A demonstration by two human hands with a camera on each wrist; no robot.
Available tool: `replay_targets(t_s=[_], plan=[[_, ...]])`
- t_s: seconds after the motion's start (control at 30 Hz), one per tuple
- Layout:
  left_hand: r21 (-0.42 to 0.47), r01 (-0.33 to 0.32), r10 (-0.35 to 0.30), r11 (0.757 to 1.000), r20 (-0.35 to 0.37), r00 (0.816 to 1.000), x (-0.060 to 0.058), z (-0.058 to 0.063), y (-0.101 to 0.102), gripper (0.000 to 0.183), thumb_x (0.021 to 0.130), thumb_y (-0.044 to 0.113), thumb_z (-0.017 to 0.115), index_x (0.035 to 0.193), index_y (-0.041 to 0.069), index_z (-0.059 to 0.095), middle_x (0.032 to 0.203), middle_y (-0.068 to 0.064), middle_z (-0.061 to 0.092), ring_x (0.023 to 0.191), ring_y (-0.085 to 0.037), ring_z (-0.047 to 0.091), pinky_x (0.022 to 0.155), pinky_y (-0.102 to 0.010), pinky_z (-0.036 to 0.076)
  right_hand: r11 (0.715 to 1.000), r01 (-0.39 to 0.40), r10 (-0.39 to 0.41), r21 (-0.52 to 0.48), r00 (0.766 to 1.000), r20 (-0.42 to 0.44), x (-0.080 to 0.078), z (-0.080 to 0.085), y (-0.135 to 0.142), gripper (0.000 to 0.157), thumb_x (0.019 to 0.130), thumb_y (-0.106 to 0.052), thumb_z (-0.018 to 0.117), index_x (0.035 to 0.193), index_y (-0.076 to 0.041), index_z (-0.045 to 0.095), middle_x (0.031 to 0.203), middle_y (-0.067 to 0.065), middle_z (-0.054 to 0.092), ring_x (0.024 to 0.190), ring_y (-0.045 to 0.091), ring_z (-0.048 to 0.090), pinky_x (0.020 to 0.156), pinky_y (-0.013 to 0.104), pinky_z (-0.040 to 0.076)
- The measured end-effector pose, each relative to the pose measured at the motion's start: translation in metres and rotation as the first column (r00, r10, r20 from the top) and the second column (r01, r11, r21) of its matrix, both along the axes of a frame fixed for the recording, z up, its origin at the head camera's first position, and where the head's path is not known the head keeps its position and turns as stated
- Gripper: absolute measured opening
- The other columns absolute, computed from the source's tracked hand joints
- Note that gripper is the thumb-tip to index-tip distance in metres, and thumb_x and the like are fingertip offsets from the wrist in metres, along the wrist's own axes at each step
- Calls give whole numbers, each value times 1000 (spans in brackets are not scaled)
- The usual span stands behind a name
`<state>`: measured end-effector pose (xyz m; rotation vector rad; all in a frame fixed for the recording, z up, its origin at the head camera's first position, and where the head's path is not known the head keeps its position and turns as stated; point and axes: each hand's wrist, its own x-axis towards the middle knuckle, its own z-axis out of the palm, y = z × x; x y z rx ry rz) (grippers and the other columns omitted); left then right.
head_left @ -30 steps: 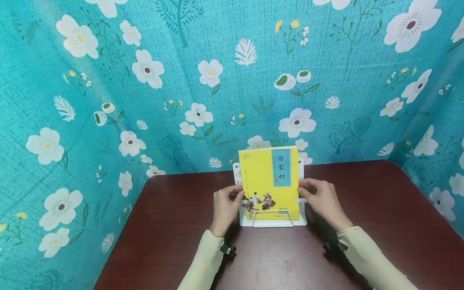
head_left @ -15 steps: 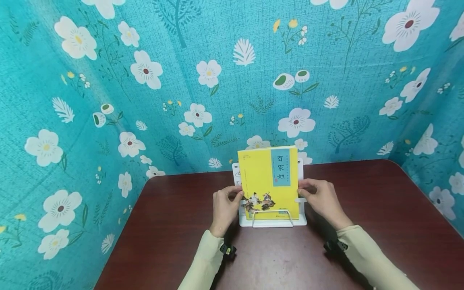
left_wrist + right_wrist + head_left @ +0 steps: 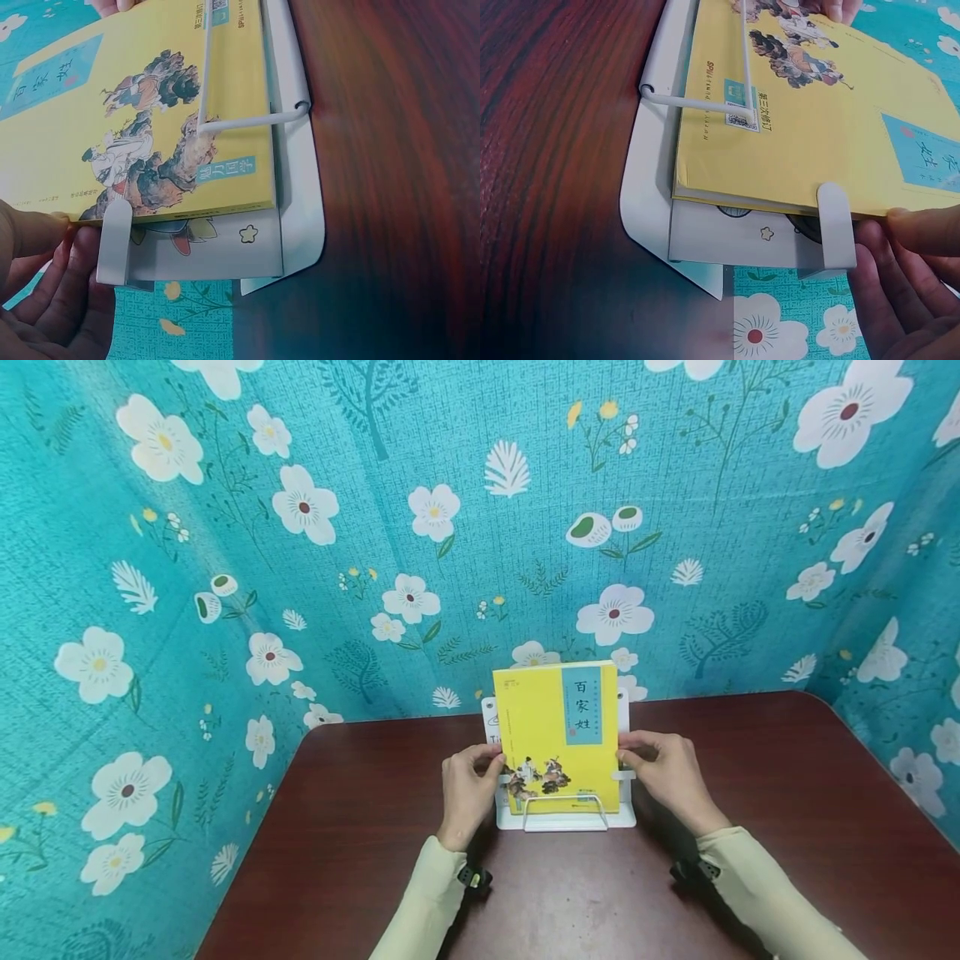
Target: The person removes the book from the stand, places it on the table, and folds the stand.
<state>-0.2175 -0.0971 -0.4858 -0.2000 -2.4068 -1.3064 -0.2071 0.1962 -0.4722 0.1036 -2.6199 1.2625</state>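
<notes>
A yellow book [image 3: 551,760] with a blue title panel stands upright on a white book stand [image 3: 491,818], facing me. My left hand [image 3: 467,789] pinches the book's left edge between thumb and fingers, just above a white side clip [image 3: 115,240] that laps over the cover. On the opposite side my right hand [image 3: 671,777] pinches the right edge in the same way, close to the other white clip [image 3: 836,225]. A white wire holder [image 3: 247,120] crosses the lower front of the cover. The stand's printed back plate is mostly hidden behind the book.
The stand rests on a dark reddish-brown table [image 3: 360,860], toward its back edge. Behind and at both sides hangs a turquoise flowered cloth [image 3: 465,560]. Each wrist wears a black strap with a small device, such as the left wrist strap [image 3: 472,877].
</notes>
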Motion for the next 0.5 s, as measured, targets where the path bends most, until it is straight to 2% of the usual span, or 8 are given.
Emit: replay_targets(t_s=[0.2,0.5], plan=[[3,-9,9,1000,-22,1000,-1,1,1,13,93,10,79,104,6,81,96,-7,82,80,-12,76,71,-24,61,1000,15,-15,-12,1000,-18,0,0,-1,29,93,-4,75,121,0,76,112,20,79,94,31,69,71,21,53],[24,-29,30,999,-34,999,-3,5,2,14,93,11,78,107,6,81,98,-6,82,81,-12,76,74,-26,62,996,48,-51,-75,998,-38,-2,3,-4,27,93,-4,74,120,-1,76,111,21,79,92,31,68,63,19,50]])
